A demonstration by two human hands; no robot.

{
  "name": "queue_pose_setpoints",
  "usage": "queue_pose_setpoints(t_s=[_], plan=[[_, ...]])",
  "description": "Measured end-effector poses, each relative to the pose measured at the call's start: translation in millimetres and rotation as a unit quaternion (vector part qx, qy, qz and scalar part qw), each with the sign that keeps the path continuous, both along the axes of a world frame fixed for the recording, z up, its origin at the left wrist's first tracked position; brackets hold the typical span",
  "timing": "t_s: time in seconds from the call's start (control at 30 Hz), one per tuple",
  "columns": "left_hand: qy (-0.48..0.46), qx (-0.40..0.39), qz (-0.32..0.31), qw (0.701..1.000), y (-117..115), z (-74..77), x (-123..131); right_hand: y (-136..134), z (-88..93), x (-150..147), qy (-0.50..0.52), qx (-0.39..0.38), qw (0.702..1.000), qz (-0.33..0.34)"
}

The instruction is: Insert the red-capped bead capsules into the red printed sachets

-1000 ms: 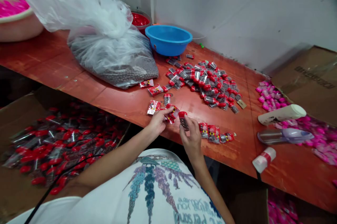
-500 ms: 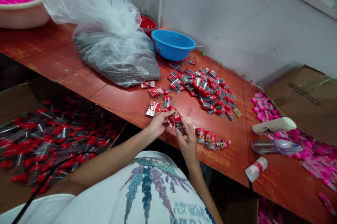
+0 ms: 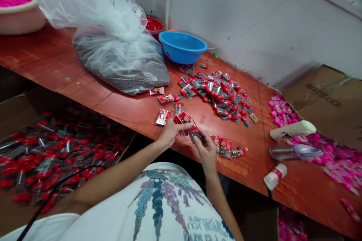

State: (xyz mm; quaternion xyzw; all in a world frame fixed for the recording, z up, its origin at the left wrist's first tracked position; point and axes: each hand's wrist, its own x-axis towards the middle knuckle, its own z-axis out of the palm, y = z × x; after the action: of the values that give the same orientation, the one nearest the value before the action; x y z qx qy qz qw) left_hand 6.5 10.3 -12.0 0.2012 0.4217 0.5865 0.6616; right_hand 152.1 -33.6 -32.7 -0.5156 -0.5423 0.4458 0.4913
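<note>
My left hand (image 3: 169, 134) is closed on small red printed packets (image 3: 183, 117) fanned out between thumb and fingers. Against them, my right hand (image 3: 207, 149) pinches a small clear container of dark beads (image 3: 194, 134), partly hidden by my fingers. A red-and-white packet (image 3: 163, 117) lies on the table just beyond my left hand, beside a small upright container with dark contents (image 3: 178, 108). To the right of my right hand, several filled red packets (image 3: 225, 147) lie in a row. Farther back is a heap of small red-capped containers (image 3: 217, 95).
On the red table stand a knotted clear bag of dark beads (image 3: 121, 63) and a blue basin (image 3: 183, 48). A cup (image 3: 292, 131), a scoop (image 3: 294, 152) and pink pieces (image 3: 339, 165) lie to the right. At lower left is a box of red-capped tubes (image 3: 62, 150).
My right hand has shifted slightly right, tilting over the container, and now covers part of the packet row. The red packets in my left hand show more widely. The view has shifted a little.
</note>
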Motion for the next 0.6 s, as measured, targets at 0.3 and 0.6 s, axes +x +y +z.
queue_pose_setpoints(t_s=[0.3,0.6], plan=[[0.026,0.028,-0.034,0.999,-2.7,3.9,1.7,-3.9,15.4,4.0,-0.133,0.101,0.986,0.007],[0.059,0.023,-0.029,0.998,-4.5,5.8,3.8,-8.1,18.9,8.4,-0.138,0.092,0.986,0.011]])
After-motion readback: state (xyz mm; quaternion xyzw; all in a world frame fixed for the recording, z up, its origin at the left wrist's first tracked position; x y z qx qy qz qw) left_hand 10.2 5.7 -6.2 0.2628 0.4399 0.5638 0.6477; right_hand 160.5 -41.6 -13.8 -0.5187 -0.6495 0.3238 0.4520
